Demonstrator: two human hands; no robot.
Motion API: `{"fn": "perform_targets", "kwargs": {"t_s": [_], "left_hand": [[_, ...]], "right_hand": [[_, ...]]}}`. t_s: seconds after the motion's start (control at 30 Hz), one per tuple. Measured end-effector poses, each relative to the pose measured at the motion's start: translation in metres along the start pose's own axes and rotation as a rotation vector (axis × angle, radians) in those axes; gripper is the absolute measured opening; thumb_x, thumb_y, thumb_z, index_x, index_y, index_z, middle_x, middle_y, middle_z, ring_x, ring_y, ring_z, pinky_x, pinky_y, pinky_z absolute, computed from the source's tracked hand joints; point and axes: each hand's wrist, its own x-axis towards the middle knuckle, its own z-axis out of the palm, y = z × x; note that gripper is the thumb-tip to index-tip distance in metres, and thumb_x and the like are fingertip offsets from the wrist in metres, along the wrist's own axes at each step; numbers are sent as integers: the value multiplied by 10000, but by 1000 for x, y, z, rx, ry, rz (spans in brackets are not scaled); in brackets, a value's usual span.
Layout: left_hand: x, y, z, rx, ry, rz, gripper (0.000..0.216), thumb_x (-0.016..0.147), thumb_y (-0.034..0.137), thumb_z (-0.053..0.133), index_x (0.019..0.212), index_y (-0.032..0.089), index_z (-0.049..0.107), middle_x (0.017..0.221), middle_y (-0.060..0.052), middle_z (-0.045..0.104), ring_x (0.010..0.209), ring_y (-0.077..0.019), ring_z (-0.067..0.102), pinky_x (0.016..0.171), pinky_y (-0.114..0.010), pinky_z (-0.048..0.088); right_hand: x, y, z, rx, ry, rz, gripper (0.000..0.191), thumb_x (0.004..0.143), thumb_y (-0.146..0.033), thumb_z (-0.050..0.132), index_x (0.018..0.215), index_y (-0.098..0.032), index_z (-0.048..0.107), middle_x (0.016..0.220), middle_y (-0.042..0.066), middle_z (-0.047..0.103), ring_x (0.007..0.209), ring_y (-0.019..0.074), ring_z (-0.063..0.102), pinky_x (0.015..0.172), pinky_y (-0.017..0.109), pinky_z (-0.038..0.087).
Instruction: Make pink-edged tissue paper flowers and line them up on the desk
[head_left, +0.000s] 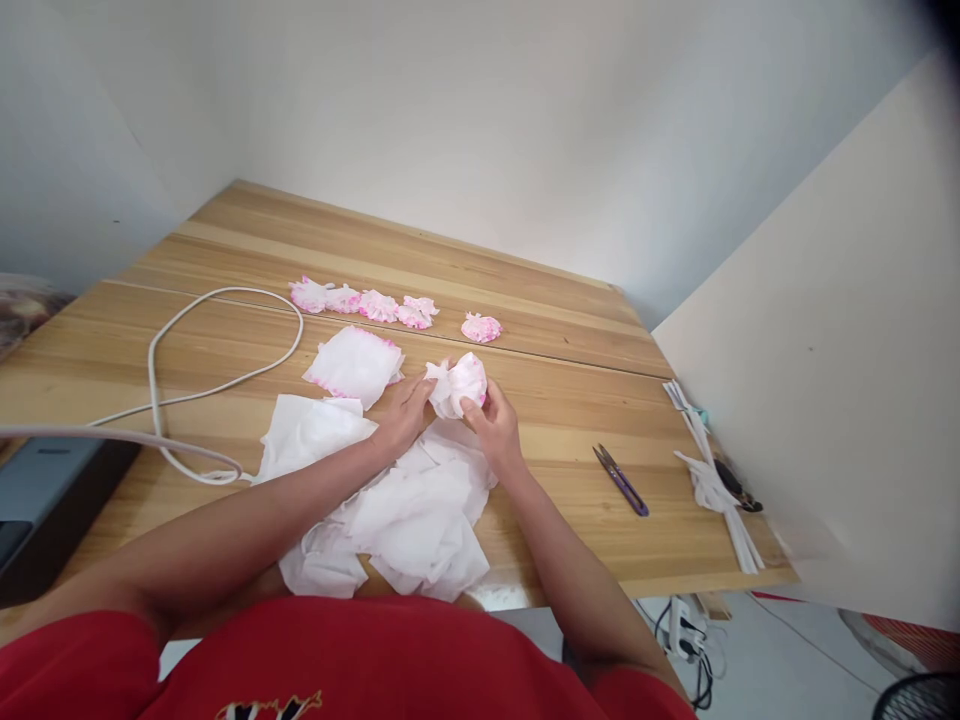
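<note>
My right hand [495,428] is closed on the right side of a white, pink-edged tissue paper flower [468,380], thumb in front and fingers behind. The flower is pinched in at its middle and fans out on both sides. At its left end, my left hand [405,415] holds on with the fingertips, which are partly hidden by the paper. Just left of my hands lies a stack of white tissue squares [352,365] with pink edges. Under my forearms spreads a loose heap of plain white tissue sheets [420,515].
A row of pink-edged paper flowers [379,306] lies farther back, with a single flower [481,327] to its right. Purple thread snips [621,482] rest at the right. White strips [716,480] lie along the right edge. A white cable [154,370] loops near a grey box [60,500] at the left.
</note>
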Motion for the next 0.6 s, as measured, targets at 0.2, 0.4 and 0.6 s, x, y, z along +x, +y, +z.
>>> {"fn": "perform_targets", "kwargs": {"t_s": [0.2,0.4,0.6], "left_hand": [[-1,2,7,-296,-164,-70,593,920,551,401,1438,261,390,1384,-93,544,1269,-231,503,1029,-385,421],[0,18,10,-445,-68,-273,637,875,545,539,1438,303,366,1372,-90,543,1108,-222,611,873,-328,505],[-4,25,14,-606,-59,-372,613,806,305,691,1355,264,421,1003,-33,657,855,-144,635,766,-280,497]], "right_hand": [[4,11,-2,-92,104,1,226,776,-347,618,925,-183,661,852,10,685,746,150,601,700,254,481],[3,7,-10,-355,236,-302,174,824,-204,535,935,-209,669,884,29,656,796,164,582,754,296,475],[-1,2,-10,-498,42,-507,277,849,-160,528,1064,-256,674,1029,58,676,992,205,593,886,356,459]]}}
